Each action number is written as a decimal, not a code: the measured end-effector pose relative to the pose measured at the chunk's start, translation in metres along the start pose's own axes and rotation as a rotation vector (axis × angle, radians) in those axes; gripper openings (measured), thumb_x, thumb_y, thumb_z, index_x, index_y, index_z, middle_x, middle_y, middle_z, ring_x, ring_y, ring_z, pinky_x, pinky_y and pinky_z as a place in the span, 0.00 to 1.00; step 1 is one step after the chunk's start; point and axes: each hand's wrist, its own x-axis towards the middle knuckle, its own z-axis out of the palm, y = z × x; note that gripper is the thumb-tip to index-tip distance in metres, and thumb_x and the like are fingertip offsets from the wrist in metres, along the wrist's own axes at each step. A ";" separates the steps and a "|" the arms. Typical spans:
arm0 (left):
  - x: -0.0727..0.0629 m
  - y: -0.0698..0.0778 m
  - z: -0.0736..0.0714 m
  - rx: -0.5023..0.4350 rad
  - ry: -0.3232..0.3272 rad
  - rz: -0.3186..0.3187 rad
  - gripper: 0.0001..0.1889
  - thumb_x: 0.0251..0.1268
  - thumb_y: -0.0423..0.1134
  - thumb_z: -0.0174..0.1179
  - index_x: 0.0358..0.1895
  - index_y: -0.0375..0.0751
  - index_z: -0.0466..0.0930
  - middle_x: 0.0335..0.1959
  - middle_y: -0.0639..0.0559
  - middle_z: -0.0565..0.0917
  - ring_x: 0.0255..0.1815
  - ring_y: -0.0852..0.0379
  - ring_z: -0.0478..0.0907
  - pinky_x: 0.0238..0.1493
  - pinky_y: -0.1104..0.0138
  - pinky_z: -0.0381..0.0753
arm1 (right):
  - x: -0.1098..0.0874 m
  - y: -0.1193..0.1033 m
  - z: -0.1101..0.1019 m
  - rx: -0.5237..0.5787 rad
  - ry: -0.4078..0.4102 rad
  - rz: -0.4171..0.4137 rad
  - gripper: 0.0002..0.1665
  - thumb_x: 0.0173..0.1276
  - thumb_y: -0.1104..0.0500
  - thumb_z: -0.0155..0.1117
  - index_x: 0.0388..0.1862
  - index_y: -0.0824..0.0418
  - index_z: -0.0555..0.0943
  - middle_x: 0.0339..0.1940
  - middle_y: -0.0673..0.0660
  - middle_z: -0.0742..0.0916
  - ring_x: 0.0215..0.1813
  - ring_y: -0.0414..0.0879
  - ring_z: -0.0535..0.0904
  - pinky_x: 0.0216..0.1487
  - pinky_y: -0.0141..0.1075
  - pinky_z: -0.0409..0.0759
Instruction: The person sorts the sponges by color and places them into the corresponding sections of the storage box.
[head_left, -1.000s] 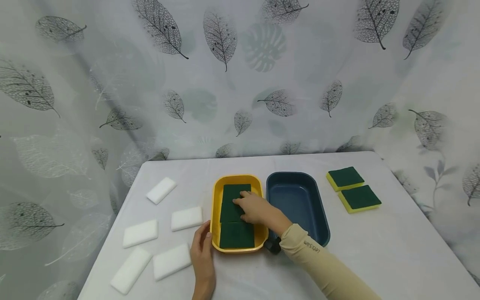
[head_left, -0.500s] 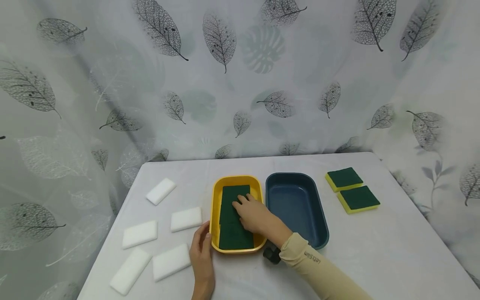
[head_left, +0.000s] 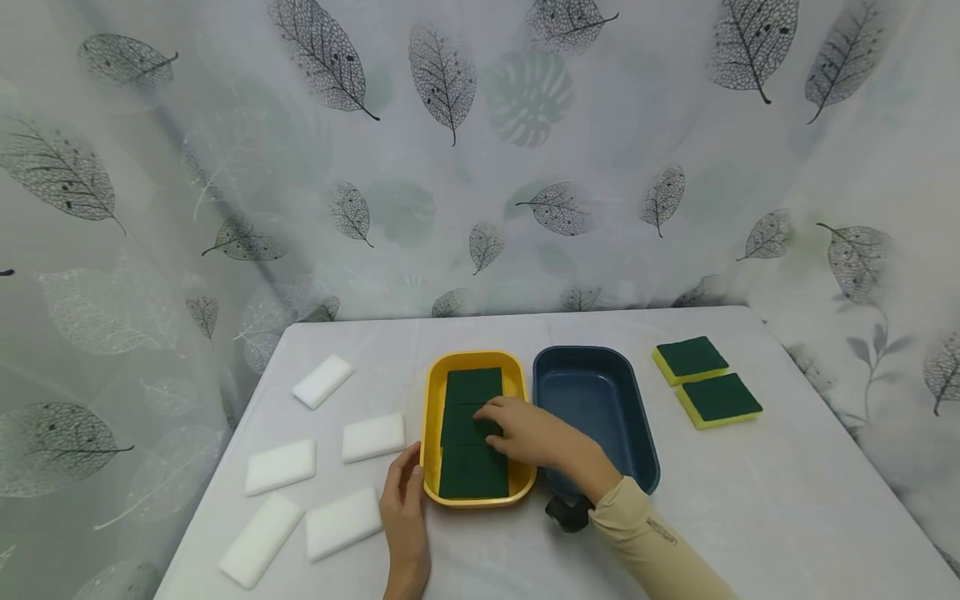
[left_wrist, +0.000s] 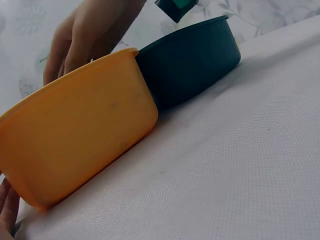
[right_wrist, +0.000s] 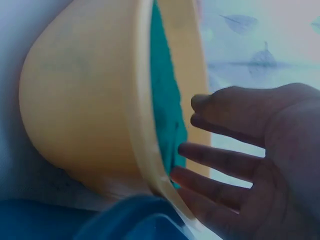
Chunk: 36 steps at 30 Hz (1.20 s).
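Note:
In the head view a yellow plastic tub (head_left: 478, 503) holds scouring sponges with dark green tops, among them a front sponge (head_left: 474, 473) and a back sponge (head_left: 474, 385). Over the middle of them is my right hand (head_left: 528, 429), its fingers spread and loosely bent with nothing between them. The right wrist view shows these fingers (right_wrist: 220, 160) at the tub's rim, near the green surface. My left hand (head_left: 405, 508) rests along the tub's left wall, fingers fairly straight. In the left wrist view its fingertips (left_wrist: 9, 205) show low beside the tub (left_wrist: 85, 120).
A dark blue tub (head_left: 592, 400) stands right beside the yellow one. Farther right lie two green-and-yellow sponges, a back one (head_left: 690, 357) and a front one (head_left: 720, 397). Several white sponges, including a small one (head_left: 322, 382) and a larger one (head_left: 343, 523), lie on the left.
My right hand has shifted from pressing on the sponges and drawn slightly back to the right, its fingers lifting and loosening. The left hand has stayed at the tub's side.

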 end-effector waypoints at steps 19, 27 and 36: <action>0.000 0.000 0.001 0.008 0.012 -0.005 0.20 0.84 0.51 0.51 0.70 0.50 0.76 0.69 0.55 0.79 0.63 0.68 0.75 0.61 0.86 0.73 | -0.048 0.017 -0.032 0.248 0.154 -0.002 0.25 0.80 0.54 0.61 0.73 0.54 0.75 0.71 0.53 0.81 0.71 0.56 0.77 0.71 0.56 0.78; 0.000 -0.001 0.002 0.001 0.015 -0.012 0.20 0.84 0.50 0.51 0.70 0.50 0.75 0.69 0.55 0.79 0.64 0.67 0.74 0.61 0.86 0.73 | -0.067 0.037 -0.049 0.343 0.275 -0.018 0.26 0.80 0.55 0.62 0.74 0.54 0.75 0.72 0.55 0.81 0.71 0.56 0.79 0.71 0.57 0.78; 0.000 -0.003 0.002 0.002 0.016 -0.001 0.20 0.84 0.50 0.50 0.70 0.50 0.76 0.69 0.55 0.79 0.65 0.64 0.75 0.62 0.86 0.73 | -0.087 0.072 -0.054 0.397 0.375 0.034 0.24 0.82 0.50 0.59 0.73 0.50 0.75 0.71 0.58 0.82 0.69 0.56 0.82 0.67 0.49 0.83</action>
